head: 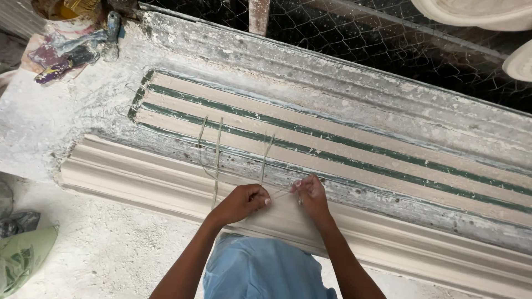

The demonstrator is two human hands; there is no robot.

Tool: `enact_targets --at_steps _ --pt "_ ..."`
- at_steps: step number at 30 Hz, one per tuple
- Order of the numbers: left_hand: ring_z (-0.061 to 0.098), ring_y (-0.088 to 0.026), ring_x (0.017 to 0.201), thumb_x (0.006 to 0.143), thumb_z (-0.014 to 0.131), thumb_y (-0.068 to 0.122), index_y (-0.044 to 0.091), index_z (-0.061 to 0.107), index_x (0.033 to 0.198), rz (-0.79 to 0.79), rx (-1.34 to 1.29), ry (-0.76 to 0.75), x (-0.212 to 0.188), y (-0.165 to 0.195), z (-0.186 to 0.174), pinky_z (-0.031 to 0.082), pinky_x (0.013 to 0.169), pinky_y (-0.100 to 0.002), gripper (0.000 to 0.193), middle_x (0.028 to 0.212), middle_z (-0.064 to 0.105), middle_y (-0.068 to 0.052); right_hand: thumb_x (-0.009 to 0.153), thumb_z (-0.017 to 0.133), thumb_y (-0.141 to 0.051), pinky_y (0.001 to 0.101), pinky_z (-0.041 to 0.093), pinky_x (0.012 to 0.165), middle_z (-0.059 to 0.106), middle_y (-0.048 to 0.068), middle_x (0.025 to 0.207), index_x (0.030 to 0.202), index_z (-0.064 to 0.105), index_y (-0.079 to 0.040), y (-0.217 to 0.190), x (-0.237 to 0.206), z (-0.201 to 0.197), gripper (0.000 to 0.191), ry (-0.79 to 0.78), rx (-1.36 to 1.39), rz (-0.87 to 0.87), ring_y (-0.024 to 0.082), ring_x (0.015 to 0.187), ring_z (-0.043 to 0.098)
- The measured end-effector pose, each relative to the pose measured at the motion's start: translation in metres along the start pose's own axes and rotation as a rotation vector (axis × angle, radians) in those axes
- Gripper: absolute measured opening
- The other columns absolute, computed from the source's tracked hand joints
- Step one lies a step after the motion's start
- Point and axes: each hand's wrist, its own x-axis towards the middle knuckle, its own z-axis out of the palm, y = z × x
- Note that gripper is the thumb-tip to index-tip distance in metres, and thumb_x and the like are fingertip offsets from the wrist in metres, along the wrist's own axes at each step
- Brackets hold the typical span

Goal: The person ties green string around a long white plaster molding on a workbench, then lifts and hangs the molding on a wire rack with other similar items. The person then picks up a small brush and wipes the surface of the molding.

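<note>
Hands meet over the near edge of a long plaster-caked mould (343, 111), close together but not touching. Left hand (241, 203) is curled shut, pinching pale fibre strands (217, 160); right hand (311, 195) is closed on the other end of the same bundle, so a short stretch of fibre runs taut between them. From the left hand, 2 or 3 thin strands trail away across the mould's cream-and-green striped bed.

Just under both hands lies a white moulded cornice (166, 185), running alongside the mould and touching its near side. Blue cloth (260, 268) of the person's clothing shows between the forearms.

At the top left corner stands a bucket (62, 12), rim smeared white, with something yellow inside; what it is cannot be told. Beside it rests a crusted tool (111, 36) on stained rags. A green bag (25, 257) sits crumpled at lower left, its contents hidden. Wire mesh (354, 27) backs the bench.
</note>
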Motion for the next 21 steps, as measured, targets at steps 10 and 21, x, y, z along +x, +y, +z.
enact_targets --at_steps 10,21 --pt "0.059 -0.009 0.067 0.101 0.066 0.031 -0.005 0.072 0.110 -0.004 -0.338 0.518 0.084 -0.051 -0.088 0.050 0.062 -0.026 0.037 0.077 0.067 -0.003 0.101 0.055 -0.031 0.0401 0.052 0.083 0.069 0.013 0.103 0.119 0.070 -0.015 0.001 0.039 0.099 0.028 0.100 -0.787 -0.456 0.025 0.091 0.064" --pt "0.057 -0.040 0.123 0.098 0.059 0.008 -0.001 0.057 0.135 0.451 0.604 0.454 0.037 -0.036 -0.056 0.047 0.107 -0.049 0.038 0.131 0.061 -0.024 0.099 0.065 -0.009 0.0266 0.051 0.074 0.067 0.006 0.096 0.120 0.064 -0.006 0.007 0.036 0.110 0.021 0.204 0.166 0.098 0.012 0.083 0.059"
